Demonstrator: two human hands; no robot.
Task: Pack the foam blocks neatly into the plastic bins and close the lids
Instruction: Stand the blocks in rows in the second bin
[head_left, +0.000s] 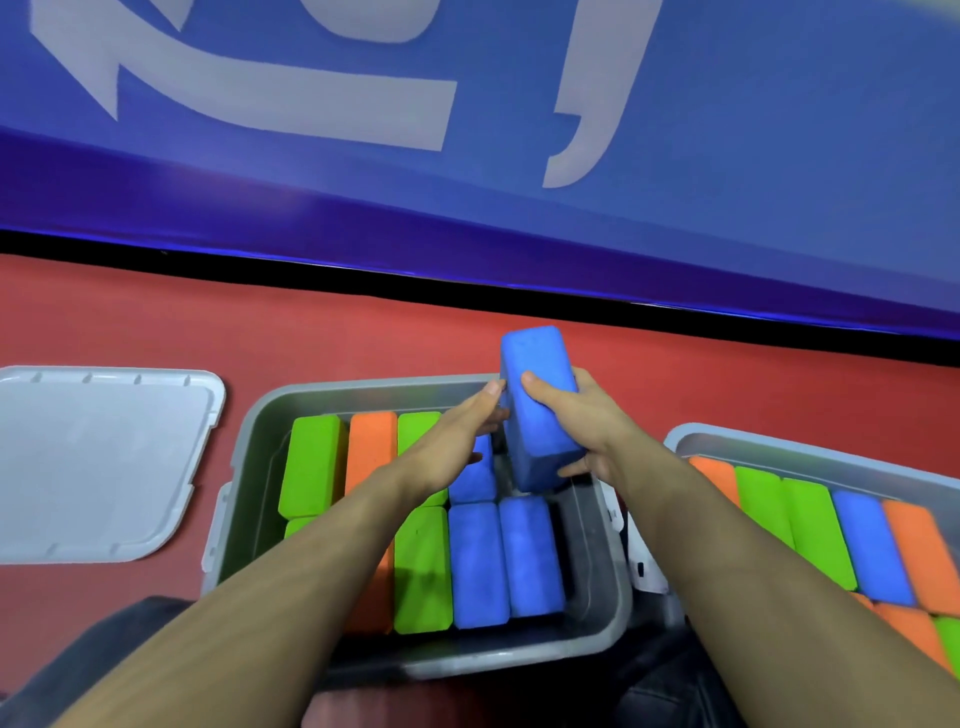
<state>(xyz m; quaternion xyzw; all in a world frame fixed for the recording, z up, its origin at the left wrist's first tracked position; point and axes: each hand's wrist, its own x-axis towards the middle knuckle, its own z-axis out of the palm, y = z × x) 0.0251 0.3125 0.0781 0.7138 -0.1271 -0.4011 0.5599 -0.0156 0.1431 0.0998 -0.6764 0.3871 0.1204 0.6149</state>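
Note:
A grey plastic bin (260, 441) stands in front of me on the red floor, holding green, orange and blue foam blocks in rows. My right hand (587, 421) grips a blue foam block (537, 410), tilted on end above the bin's far right corner. My left hand (467, 421) reaches over the blocks, its fingers straight against the left side of that block. Below it in the bin lie two blue blocks (504, 561) side by side and another blue block (475, 475) behind them. A second grey bin (779, 449) at the right is packed with blocks.
A grey lid (98, 462) lies flat on the floor to the left of the middle bin. A blue wall with white lettering (519, 208) rises behind a black strip. Dark trouser knees show at the bottom edge.

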